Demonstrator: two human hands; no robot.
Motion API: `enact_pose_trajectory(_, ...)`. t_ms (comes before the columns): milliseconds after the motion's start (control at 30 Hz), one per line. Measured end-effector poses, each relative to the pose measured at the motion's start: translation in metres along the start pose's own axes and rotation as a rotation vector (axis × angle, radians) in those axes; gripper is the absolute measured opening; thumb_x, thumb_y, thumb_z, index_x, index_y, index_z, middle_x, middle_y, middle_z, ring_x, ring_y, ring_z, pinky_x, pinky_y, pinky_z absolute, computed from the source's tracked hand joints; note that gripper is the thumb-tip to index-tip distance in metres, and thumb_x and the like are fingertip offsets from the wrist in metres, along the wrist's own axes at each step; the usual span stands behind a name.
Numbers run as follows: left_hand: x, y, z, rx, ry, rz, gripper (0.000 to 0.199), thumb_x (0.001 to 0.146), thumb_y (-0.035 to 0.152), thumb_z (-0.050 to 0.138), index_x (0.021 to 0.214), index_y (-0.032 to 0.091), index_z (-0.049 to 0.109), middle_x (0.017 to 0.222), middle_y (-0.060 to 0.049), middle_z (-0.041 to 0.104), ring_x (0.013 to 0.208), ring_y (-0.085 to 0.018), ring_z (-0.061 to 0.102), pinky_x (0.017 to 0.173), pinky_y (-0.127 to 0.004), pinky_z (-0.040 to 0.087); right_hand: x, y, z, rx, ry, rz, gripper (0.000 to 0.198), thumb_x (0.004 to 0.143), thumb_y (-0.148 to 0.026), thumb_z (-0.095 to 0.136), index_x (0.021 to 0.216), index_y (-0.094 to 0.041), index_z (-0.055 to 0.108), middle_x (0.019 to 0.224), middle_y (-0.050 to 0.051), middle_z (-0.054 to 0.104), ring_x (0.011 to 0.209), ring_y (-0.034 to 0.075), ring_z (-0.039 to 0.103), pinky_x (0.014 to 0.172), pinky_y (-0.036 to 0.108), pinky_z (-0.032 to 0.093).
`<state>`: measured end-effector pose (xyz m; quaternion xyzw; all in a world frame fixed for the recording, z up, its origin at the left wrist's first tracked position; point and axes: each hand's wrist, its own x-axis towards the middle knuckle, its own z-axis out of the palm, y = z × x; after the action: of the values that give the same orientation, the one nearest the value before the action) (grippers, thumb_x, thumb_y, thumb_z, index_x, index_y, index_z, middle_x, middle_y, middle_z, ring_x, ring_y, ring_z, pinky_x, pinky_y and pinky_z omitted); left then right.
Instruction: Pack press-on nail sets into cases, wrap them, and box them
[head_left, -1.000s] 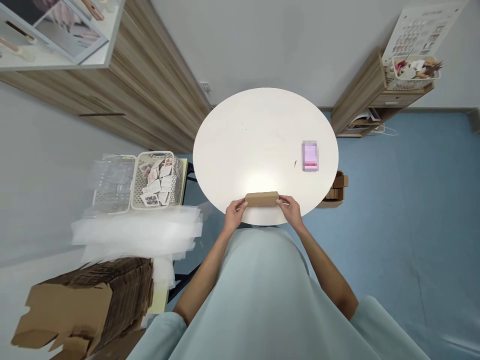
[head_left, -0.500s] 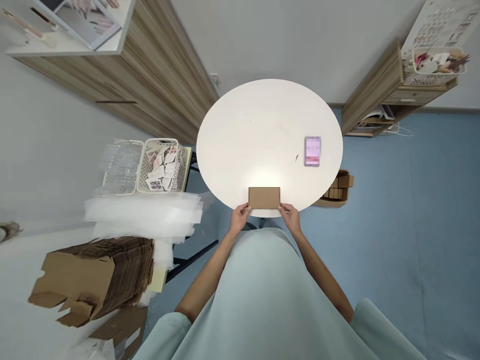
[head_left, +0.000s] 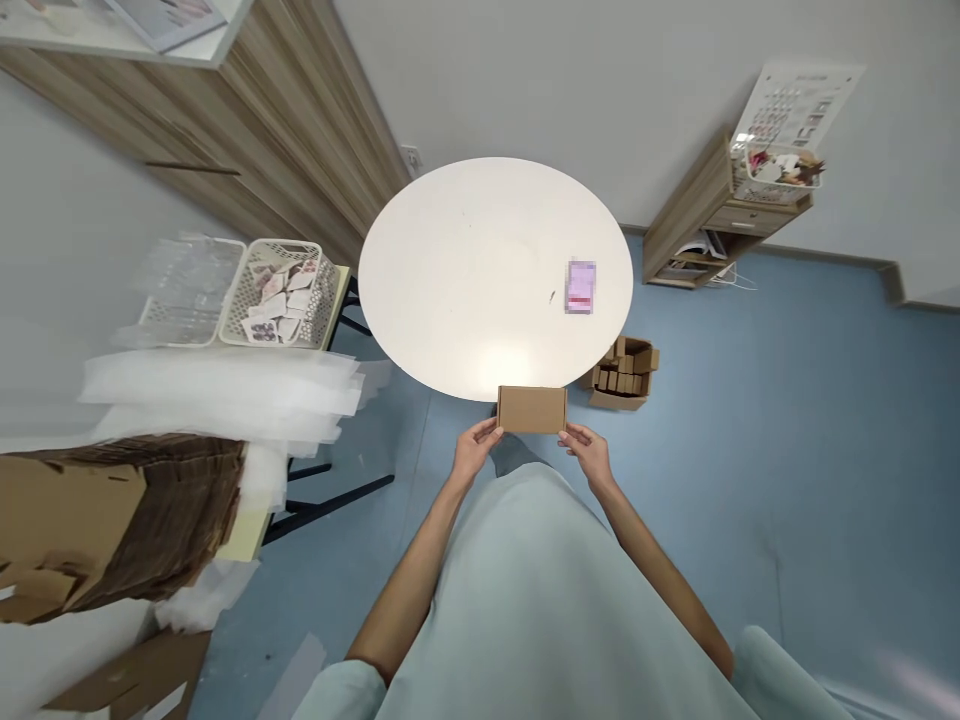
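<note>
The person's left hand (head_left: 471,450) and right hand (head_left: 591,452) hold a small brown cardboard box (head_left: 532,410), its lid face shut, between them. The left fingers (head_left: 491,434) are clamped on its near left corner and the right fingers (head_left: 576,436) on its near right corner. The box lies level between the two sets of fingertips and reaches forward from them, its far edge overlapping the near rim of the white oval tabletop (head_left: 465,280) in this view; whether it touches the rim cannot be told.

Straight ahead of the right fingers, well apart, a blurred purple rectangle (head_left: 580,287) lies on the tabletop, with a small dark mark (head_left: 553,296) just to its left. Ahead and to the right of the right fingers, a cardboard carton (head_left: 619,402) stands on the blue floor (head_left: 735,400), holding small brown boxes (head_left: 624,382).

Well to the left of the left fingers are a pile of translucent white sheets (head_left: 225,395) and, farther ahead, a white basket (head_left: 328,290) of printed cards (head_left: 289,297). Left of the fingers and nearer the body stands a stack of flattened cardboard (head_left: 172,510).
</note>
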<state>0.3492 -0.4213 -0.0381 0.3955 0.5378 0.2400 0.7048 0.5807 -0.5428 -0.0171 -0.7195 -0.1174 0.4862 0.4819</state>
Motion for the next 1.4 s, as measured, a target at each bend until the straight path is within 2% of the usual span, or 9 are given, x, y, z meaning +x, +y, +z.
enact_pose_trajectory(233, -0.031, -0.032, 0.059, 0.014, -0.097, -0.063, 0.071, 0.068, 0.056, 0.094, 0.122, 0.015, 0.073, 0.13, -0.019, 0.076, 0.121, -0.035, 0.073, 0.108, -0.055, 0.058, -0.032, 0.006, -0.092, -0.05, -0.032, 0.064, 0.055, 0.069, -0.063, 0.09, 0.101, -0.021, 0.076, 0.103, 0.011, 0.082, 0.089, 0.028, 0.08, 0.077, 0.036, 0.058)
enact_pose_trajectory(367, -0.024, -0.033, 0.091, 0.108, -0.172, -0.07, 0.068, 0.071, 0.055, 0.092, 0.121, 0.015, 0.072, 0.129, -0.019, 0.076, 0.117, -0.034, 0.074, 0.105, -0.054, 0.059, -0.015, 0.005, -0.133, -0.026, -0.051, 0.061, 0.056, 0.062, -0.063, 0.094, 0.095, -0.021, 0.075, 0.096, 0.01, 0.082, 0.085, 0.026, 0.078, 0.077, 0.036, 0.057)
enact_pose_trajectory(467, -0.006, -0.031, 0.129, 0.199, -0.248, -0.077, 0.065, 0.074, 0.058, 0.089, 0.121, 0.016, 0.071, 0.127, -0.018, 0.076, 0.112, -0.032, 0.076, 0.103, -0.052, 0.059, 0.007, 0.005, -0.167, 0.028, 0.0, 0.052, 0.062, 0.056, -0.063, 0.096, 0.096, -0.02, 0.075, 0.092, 0.009, 0.081, 0.081, 0.025, 0.076, 0.075, 0.036, 0.057)
enact_pose_trajectory(600, 0.031, -0.027, 0.206, 0.324, -0.305, -0.083, 0.062, 0.074, 0.061, 0.087, 0.116, 0.017, 0.073, 0.12, -0.016, 0.078, 0.107, -0.031, 0.077, 0.099, -0.048, 0.06, 0.043, 0.0, -0.227, 0.065, 0.038, 0.076, 0.067, 0.055, -0.063, 0.095, 0.1, -0.018, 0.076, 0.091, 0.009, 0.08, 0.08, 0.025, 0.076, 0.076, 0.037, 0.059)
enact_pose_trajectory(767, 0.076, -0.027, 0.327, 0.4, -0.311, -0.18, 0.054, 0.074, 0.059, 0.087, 0.104, 0.017, 0.072, 0.107, -0.014, 0.079, 0.092, -0.027, 0.078, 0.091, -0.045, 0.063, 0.088, -0.019, -0.323, 0.017, 0.094, 0.105, 0.063, 0.058, -0.063, 0.094, 0.099, -0.018, 0.076, 0.094, 0.01, 0.079, 0.082, 0.024, 0.075, 0.078, 0.037, 0.061)
enact_pose_trajectory(933, 0.105, -0.034, 0.425, 0.404, -0.21, -0.266, 0.051, 0.082, 0.047, 0.086, 0.115, 0.016, 0.063, 0.124, -0.017, 0.074, 0.08, -0.02, 0.078, 0.085, -0.041, 0.065, 0.131, -0.038, -0.394, -0.048, 0.099, 0.123, 0.059, 0.058, -0.062, 0.093, 0.094, -0.019, 0.075, 0.1, 0.01, 0.079, 0.081, 0.022, 0.073, 0.079, 0.036, 0.06)
enact_pose_trajectory(1033, 0.119, -0.036, 0.456, 0.38, -0.214, -0.294, 0.049, 0.087, 0.042, 0.084, 0.122, 0.015, 0.062, 0.136, -0.02, 0.069, 0.083, -0.019, 0.078, 0.089, -0.041, 0.064, 0.156, -0.048, -0.413, -0.106, 0.115, 0.131, 0.056, 0.061, -0.061, 0.092, 0.096, -0.019, 0.075, 0.102, 0.009, 0.079, 0.081, 0.021, 0.074, 0.077, 0.034, 0.059)
enact_pose_trajectory(1133, 0.136, -0.036, 0.473, 0.369, -0.24, -0.326, 0.053, 0.086, 0.04, 0.085, 0.127, 0.015, 0.064, 0.143, -0.02, 0.066, 0.091, -0.021, 0.077, 0.092, -0.041, 0.063, 0.182, -0.057, -0.418, -0.176, 0.133, 0.15, 0.054, 0.063, -0.061, 0.09, 0.094, -0.02, 0.073, 0.1, 0.008, 0.08, 0.081, 0.022, 0.074, 0.075, 0.033, 0.058)
enact_pose_trajectory(1400, 0.208, -0.055, 0.502, 0.411, -0.224, -0.431, 0.068, 0.084, 0.034, 0.086, 0.143, 0.014, 0.06, 0.144, -0.02, 0.066, 0.098, -0.023, 0.075, 0.091, -0.037, 0.06, 0.259, -0.072, -0.395, -0.394, 0.204, 0.195, 0.037, 0.072, -0.049, 0.086, 0.092, -0.022, 0.071, 0.097, 0.004, 0.081, 0.085, 0.022, 0.075, 0.083, 0.033, 0.057)
